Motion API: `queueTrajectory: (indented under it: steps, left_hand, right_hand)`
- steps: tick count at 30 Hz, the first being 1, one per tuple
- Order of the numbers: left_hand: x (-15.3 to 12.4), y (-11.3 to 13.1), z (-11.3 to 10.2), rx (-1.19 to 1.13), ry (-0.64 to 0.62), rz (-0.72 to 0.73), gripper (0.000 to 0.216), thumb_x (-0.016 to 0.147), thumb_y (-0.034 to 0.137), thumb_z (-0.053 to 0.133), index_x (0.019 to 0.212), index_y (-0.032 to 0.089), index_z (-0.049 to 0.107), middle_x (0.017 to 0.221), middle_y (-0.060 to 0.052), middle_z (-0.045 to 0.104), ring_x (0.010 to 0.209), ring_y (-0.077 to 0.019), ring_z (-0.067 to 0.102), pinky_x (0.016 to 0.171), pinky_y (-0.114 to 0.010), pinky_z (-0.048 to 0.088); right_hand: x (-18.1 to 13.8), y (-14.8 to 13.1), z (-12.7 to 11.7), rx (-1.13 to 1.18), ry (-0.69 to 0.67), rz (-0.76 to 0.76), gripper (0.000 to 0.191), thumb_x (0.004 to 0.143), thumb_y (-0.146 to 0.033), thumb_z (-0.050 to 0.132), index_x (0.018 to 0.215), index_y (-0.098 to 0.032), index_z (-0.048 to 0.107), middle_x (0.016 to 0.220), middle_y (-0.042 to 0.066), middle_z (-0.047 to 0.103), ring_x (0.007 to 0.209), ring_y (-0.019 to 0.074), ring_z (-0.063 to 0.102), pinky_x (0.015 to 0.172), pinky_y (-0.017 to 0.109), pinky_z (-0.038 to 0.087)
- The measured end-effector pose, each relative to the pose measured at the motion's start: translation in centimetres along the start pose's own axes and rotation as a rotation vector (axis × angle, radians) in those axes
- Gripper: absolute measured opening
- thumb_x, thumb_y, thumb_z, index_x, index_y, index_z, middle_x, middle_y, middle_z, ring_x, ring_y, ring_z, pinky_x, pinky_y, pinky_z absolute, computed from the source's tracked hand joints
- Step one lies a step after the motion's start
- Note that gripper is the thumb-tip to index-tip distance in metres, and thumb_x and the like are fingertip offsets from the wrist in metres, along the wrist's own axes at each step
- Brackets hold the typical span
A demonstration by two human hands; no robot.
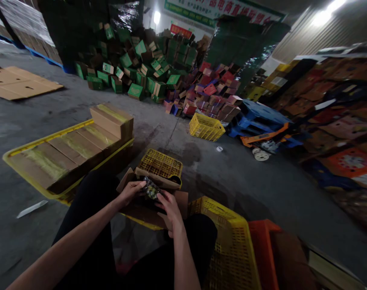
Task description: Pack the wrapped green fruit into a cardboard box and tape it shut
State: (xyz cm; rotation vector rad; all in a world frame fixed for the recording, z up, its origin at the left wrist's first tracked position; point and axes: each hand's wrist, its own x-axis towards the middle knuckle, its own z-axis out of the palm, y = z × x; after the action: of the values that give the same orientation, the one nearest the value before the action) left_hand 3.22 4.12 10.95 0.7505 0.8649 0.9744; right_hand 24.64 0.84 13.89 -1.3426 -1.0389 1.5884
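Two hands (131, 192) (170, 207) on one packet (151, 189)

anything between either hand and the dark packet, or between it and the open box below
Nothing visible: the left hand and right hand both hold the dark packet. Nothing shows between it and the open cardboard box below either, though hands and packet hide part of the opening.
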Motion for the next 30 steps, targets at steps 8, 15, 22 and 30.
queueTrajectory:
  steps: [8, 15, 22, 30]
  left_hand:
    - [0.27, -0.25, -0.1, -0.048, 0.036, -0.028, 0.054, 0.065, 0.06, 0.082, 0.094, 0.014, 0.077, 0.098, -0.012, 0.076, 0.092, -0.0248, 0.07, 0.086, -0.036, 0.055]
    - [0.17, 0.16, 0.31, -0.031, 0.025, -0.029, 0.053, 0.068, 0.061, 0.079, 0.093, 0.014, 0.076, 0.095, -0.011, 0.075, 0.083, -0.0221, 0.07, 0.078, -0.031, 0.054]
    - [0.18, 0.46, 0.55, 0.003, 0.024, -0.019, 0.048, 0.071, 0.059, 0.078, 0.087, 0.014, 0.074, 0.085, -0.008, 0.073, 0.075, -0.0184, 0.065, 0.069, -0.026, 0.05]
    - [-0.21, 0.22, 0.58, -0.067, -0.074, -0.077, 0.074, 0.069, 0.044, 0.086, 0.133, 0.019, 0.058, 0.123, -0.015, 0.066, 0.095, -0.0235, 0.068, 0.074, -0.028, 0.053]
  right_hand:
    - [-0.25, -0.49, 0.05, 0.017, 0.005, -0.107, 0.043, 0.079, -0.056, 0.071, 0.102, -0.02, 0.076, 0.107, 0.006, 0.073, 0.103, 0.0254, 0.065, 0.078, 0.035, 0.059]
    - [-0.12, -0.7, -0.08, 0.043, 0.115, -0.131, 0.038, 0.078, -0.053, 0.072, 0.098, -0.021, 0.074, 0.105, 0.006, 0.072, 0.097, 0.0261, 0.066, 0.066, 0.031, 0.059]
    - [0.15, -0.65, -0.31, -0.02, 0.174, -0.156, 0.036, 0.077, -0.054, 0.071, 0.094, -0.022, 0.073, 0.096, 0.005, 0.072, 0.087, 0.0234, 0.066, 0.065, 0.03, 0.058]
    - [0.08, -0.68, -0.07, 0.038, 0.17, -0.149, 0.037, 0.08, -0.056, 0.067, 0.091, -0.021, 0.071, 0.092, 0.003, 0.071, 0.08, 0.0195, 0.065, 0.059, 0.025, 0.054]
